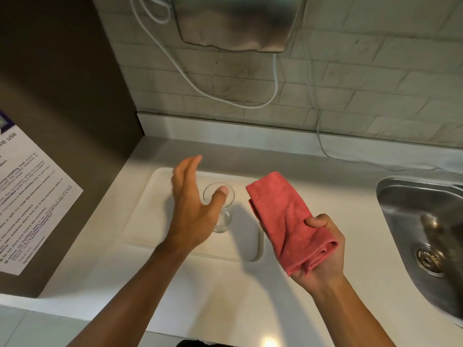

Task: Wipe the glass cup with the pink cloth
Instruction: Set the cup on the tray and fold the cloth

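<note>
A clear glass cup (223, 217) stands upright on a white tray (147, 221) on the counter. My left hand (193, 206) hovers over the cup's left side, fingers spread, thumb across the rim; it does not grip the glass. My right hand (323, 249) is to the right of the tray and holds a folded pink cloth (283, 216), which sticks up and leftward from my fist, clear of the cup.
A steel sink (423, 226) with a drain lies at the right. A dark cabinet side with a printed notice (27, 196) stands at the left. White cables (250, 103) hang on the tiled wall below a metal appliance (235, 23). The white counter (225, 291) runs to the front.
</note>
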